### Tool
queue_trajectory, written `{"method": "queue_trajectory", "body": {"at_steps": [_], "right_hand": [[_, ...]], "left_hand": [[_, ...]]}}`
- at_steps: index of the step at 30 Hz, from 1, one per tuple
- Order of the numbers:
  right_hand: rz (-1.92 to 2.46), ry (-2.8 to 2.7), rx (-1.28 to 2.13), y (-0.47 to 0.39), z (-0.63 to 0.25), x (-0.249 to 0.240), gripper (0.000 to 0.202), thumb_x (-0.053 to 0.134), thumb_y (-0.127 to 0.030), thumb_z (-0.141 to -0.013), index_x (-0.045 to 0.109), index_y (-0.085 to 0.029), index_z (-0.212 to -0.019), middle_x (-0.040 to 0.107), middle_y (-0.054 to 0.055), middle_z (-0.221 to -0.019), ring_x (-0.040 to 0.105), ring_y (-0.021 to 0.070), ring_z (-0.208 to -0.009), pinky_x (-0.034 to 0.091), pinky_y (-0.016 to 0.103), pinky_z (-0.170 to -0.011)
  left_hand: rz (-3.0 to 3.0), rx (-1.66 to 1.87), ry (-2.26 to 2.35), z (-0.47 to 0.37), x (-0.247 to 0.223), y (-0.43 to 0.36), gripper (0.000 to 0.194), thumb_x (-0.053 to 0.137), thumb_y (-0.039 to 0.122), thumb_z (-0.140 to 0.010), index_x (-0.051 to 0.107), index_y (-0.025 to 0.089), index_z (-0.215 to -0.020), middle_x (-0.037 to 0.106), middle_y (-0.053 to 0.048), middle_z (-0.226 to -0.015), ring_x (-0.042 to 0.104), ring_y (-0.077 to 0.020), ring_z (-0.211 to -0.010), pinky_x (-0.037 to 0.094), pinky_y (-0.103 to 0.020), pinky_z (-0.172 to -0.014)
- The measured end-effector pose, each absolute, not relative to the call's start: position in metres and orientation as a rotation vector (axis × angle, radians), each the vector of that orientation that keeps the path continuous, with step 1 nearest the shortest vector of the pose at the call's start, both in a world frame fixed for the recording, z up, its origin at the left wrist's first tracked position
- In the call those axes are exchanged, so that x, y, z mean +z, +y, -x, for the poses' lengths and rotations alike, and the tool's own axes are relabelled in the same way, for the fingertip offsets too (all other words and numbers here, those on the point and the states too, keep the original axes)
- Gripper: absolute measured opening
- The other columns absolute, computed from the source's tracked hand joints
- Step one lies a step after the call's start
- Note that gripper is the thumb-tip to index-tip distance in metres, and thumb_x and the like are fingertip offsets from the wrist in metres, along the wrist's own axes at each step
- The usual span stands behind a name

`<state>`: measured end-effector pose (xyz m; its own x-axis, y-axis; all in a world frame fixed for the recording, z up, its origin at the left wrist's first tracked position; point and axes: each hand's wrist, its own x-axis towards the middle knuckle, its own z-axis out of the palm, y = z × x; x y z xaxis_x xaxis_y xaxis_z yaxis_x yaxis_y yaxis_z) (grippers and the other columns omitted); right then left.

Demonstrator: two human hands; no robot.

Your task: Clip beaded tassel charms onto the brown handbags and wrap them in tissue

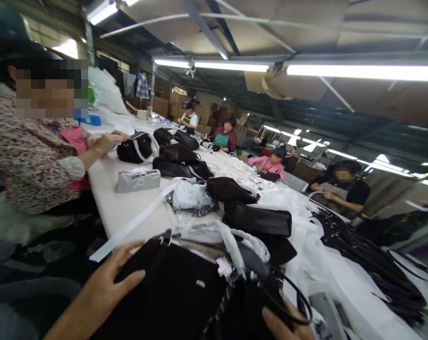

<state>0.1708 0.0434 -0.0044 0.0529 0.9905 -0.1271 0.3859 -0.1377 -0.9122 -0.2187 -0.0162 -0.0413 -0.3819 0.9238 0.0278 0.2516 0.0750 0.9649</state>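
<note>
A black handbag (178,278) with a silver zipper along its open top fills the lower middle of the head view. My left hand (111,278) grips its left side, thumb on the front and fingers over the top edge. At the lower right my right hand (288,321) is closed on the bag's other side, partly hidden by a thin black handle (302,297). White wrapping (231,245) hangs over the top of the bag, and a small pale label (200,283) shows on its front.
Several dark bags (256,217) lie on the white table (111,208), near a grey tape dispenser (138,181) and crumpled clear plastic (192,196). A co-worker (29,156) handles a bag at left. Black straps (370,269) are heaped at right.
</note>
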Motion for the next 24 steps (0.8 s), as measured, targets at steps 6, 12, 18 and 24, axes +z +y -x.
{"method": "queue_trajectory", "body": {"at_steps": [6, 12, 18, 24], "right_hand": [[0.864, -1.27, 0.855, 0.187, -0.068, 0.143, 0.054, 0.069, -0.052, -0.074, 0.061, -0.02, -0.118, 0.072, 0.006, -0.1, 0.069, 0.0244, -0.089, 0.059, 0.035, -0.075], [0.901, -1.52, 0.807, 0.294, -0.037, 0.21, 0.041, 0.053, -0.056, -0.087, 0.058, -0.02, -0.108, 0.067, 0.007, -0.1, 0.068, 0.0175, -0.088, 0.059, 0.032, -0.071], [1.442, -1.933, 0.528, 0.302, -0.09, 0.104, 0.026, 0.067, -0.03, -0.076, 0.068, -0.013, -0.095, 0.071, 0.009, -0.088, 0.068, 0.0218, -0.086, 0.055, 0.036, -0.079], [1.556, -2.119, 0.2, 0.347, -0.085, 0.054, 0.071, 0.074, -0.031, -0.066, 0.053, -0.013, -0.132, 0.053, 0.017, -0.136, 0.048, 0.0292, -0.127, 0.037, 0.04, -0.106]], "left_hand": [[-1.435, 2.062, 1.511, 0.229, 0.07, 0.031, 0.075, 0.062, 0.042, -0.083, 0.028, 0.024, -0.147, 0.044, -0.011, -0.148, 0.043, -0.0281, -0.135, 0.036, -0.05, -0.111], [-1.749, 1.458, 1.764, 0.18, -0.02, 0.046, 0.044, 0.053, 0.04, -0.09, 0.053, 0.025, -0.13, 0.056, -0.008, -0.136, 0.056, -0.0272, -0.123, 0.045, -0.047, -0.105], [-2.19, 1.183, 1.866, 0.133, -0.158, 0.042, 0.029, 0.056, 0.028, -0.087, 0.065, 0.026, -0.115, 0.068, -0.006, -0.121, 0.063, -0.0236, -0.113, 0.055, -0.039, -0.094], [-2.603, 0.964, 2.027, 0.127, -0.204, 0.047, 0.033, 0.051, 0.026, -0.089, 0.061, 0.023, -0.121, 0.066, -0.006, -0.125, 0.062, -0.0238, -0.116, 0.051, -0.039, -0.099]]}}
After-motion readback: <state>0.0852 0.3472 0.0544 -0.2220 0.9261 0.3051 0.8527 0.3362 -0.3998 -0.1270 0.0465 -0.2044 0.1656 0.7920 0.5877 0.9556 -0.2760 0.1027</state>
